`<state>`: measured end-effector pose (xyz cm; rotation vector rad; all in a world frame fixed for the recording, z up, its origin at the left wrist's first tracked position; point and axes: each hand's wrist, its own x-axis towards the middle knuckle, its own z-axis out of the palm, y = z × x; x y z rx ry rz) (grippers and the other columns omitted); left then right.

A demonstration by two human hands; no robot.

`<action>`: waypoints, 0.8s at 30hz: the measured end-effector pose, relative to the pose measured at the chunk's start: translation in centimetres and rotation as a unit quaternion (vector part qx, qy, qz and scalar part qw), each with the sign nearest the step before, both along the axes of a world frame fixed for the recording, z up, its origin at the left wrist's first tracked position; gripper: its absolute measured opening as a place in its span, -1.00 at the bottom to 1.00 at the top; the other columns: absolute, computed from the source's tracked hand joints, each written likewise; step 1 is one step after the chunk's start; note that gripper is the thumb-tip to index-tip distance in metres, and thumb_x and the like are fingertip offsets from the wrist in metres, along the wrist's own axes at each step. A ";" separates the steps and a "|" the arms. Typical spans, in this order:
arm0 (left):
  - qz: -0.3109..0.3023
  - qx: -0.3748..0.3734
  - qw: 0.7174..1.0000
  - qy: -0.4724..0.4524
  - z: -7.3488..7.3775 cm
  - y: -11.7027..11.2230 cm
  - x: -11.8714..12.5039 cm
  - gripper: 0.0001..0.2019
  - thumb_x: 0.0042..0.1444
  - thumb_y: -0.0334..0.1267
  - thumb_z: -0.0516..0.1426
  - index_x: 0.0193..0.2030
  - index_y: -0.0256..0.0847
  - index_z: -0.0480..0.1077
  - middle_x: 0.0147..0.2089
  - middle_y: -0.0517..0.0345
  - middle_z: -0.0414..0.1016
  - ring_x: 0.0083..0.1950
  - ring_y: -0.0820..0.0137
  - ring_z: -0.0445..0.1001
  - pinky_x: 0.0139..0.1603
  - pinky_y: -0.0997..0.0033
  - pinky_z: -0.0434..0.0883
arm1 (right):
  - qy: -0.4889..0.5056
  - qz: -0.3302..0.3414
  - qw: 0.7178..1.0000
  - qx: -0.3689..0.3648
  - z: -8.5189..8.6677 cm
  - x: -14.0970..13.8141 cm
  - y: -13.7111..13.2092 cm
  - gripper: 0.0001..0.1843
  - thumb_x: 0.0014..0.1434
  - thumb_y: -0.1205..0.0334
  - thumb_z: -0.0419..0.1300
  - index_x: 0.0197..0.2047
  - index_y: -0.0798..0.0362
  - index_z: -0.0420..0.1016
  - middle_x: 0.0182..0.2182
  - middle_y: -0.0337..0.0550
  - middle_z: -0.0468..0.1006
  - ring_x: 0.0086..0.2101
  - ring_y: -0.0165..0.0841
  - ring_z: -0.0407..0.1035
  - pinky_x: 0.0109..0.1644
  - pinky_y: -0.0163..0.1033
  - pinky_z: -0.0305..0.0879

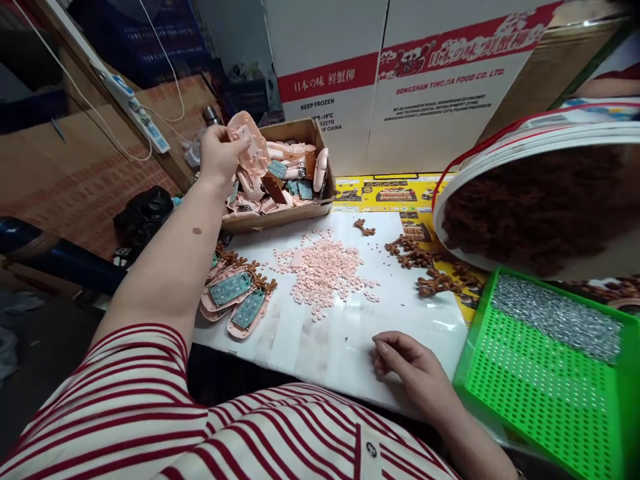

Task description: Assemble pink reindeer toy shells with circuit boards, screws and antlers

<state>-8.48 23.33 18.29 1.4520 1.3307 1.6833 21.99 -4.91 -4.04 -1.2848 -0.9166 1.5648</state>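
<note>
My left hand [218, 155] reaches over the cardboard box [280, 222] and pinches a pale pink plastic shell [249, 141] at its edge. The box holds more pink shells, some with green circuit boards [278, 169]. My right hand [407, 360] lies at the near edge of the white table board [320, 340], fingers curled in and nothing visible in them. Left of centre, several pink shells with circuit boards [249, 309] and brown antler-shaped pieces are stacked. A heap of small pink rings [327, 270] is spread in the middle.
Loose brown antler-shaped pieces [435, 283] lie to the right, before a tilted white bucket [443, 200] of dark brown pieces. A green perforated basket [545, 393] with small silvery screws [555, 317] stands at the right. Large white cartons [330, 100] rise behind; a power strip [135, 110] hangs at left.
</note>
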 end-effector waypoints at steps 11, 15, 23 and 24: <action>-0.236 -0.092 0.950 -0.182 -3.7 -13.4 6.0 -0.69 0.17 -0.34 0.28 0.06 -0.25 0.46 -0.20 0.15 0.64 -0.23 0.38 0.58 -0.04 0.27 0.58 | -0.006 -0.062 0.988 0.143 3.8 -1.2 4.6 -0.69 -0.01 0.06 0.43 -0.22 0.02 0.62 -0.31 -0.18 0.61 -0.29 -0.38 0.42 -0.11 -0.20 0.39; -0.249 -0.122 0.931 -0.238 -7.7 -16.8 8.3 -0.55 0.04 -0.33 0.36 0.11 -0.16 0.49 -0.14 0.15 0.67 -0.15 0.34 0.64 -0.14 0.41 0.60 | 0.070 0.016 0.991 0.112 3.4 -1.6 5.6 -0.58 -0.07 0.11 0.45 -0.10 0.00 0.61 -0.19 -0.15 0.67 -0.25 -0.36 0.53 -0.12 -0.18 0.50; -0.231 -0.152 0.923 -0.267 -10.5 -19.2 9.3 -0.45 0.10 -0.30 0.32 0.26 -0.11 0.41 0.06 0.06 0.66 0.13 0.20 0.62 0.07 0.30 0.61 | 0.272 0.201 0.939 0.065 1.2 -3.6 2.8 -0.43 -0.08 0.24 0.55 0.03 0.01 0.58 -0.10 -0.08 0.70 -0.21 -0.34 0.62 -0.09 -0.22 0.57; -0.223 -0.151 0.924 -0.271 -10.6 -19.2 9.0 -0.47 0.11 -0.28 0.31 0.25 -0.12 0.42 0.08 0.04 0.66 0.18 0.18 0.60 0.11 0.28 0.60 | 0.260 0.194 0.943 0.074 1.3 -3.6 2.7 -0.48 -0.06 0.20 0.55 0.00 0.01 0.60 -0.12 -0.09 0.71 -0.22 -0.35 0.61 -0.08 -0.22 0.56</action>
